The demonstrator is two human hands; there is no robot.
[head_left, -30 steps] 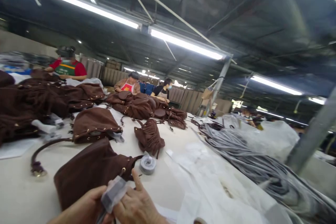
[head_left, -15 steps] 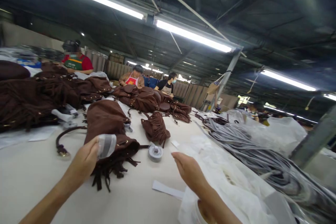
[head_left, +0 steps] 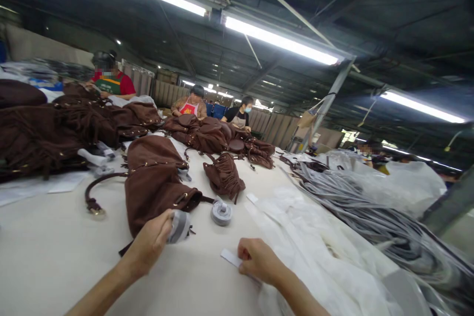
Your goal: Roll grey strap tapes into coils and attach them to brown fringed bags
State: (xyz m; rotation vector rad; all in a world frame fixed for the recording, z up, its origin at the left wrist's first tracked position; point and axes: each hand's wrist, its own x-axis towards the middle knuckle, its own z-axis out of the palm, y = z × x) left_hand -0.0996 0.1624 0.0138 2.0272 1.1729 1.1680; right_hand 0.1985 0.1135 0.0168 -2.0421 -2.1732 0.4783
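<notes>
My left hand [head_left: 150, 243] is closed around a small grey-and-white bundle [head_left: 180, 227] that looks like a rolled strap in a thin wrap. The bundle is in front of a brown fringed bag [head_left: 155, 182] lying on the table, and hides part of its fringe. To the right, my right hand [head_left: 261, 259] has its fingers curled, pinching a white paper strip [head_left: 229, 256] at the tabletop; the strip's far end shows past the fingers. Between the hands and farther back lies a coiled grey strap [head_left: 221, 212]. Behind that coil rests a smaller brown gathered bag [head_left: 224, 176].
Brown bags [head_left: 66, 128] are heaped at the left, and more [head_left: 211, 133] at the back. White plastic sheeting [head_left: 307, 237] covers the right side of the table, beside a long bundle of grey strips [head_left: 355, 207]. Several people sit beyond the table.
My right hand has come down and its fingers have closed on the white paper strip. My left hand has moved right and lower with the bundle. The view has shifted slightly.
</notes>
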